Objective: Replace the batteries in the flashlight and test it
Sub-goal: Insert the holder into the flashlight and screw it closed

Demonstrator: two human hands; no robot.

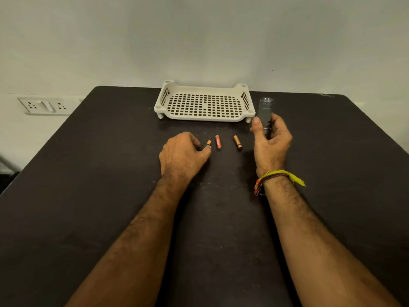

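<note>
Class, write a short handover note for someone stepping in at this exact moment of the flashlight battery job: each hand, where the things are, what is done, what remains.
Left hand: fingers pinch one battery that lies on the black table.
Right hand: grip on the grey flashlight, held upright above the table, beside the white basket.
Two more batteries lie loose on the table: a red one in the middle and an orange one nearer the right hand.
Done: cannot tell whether these batteries are the old or the new ones, or whether the flashlight is open.
Left: load the batteries, close the flashlight, test it.
</note>
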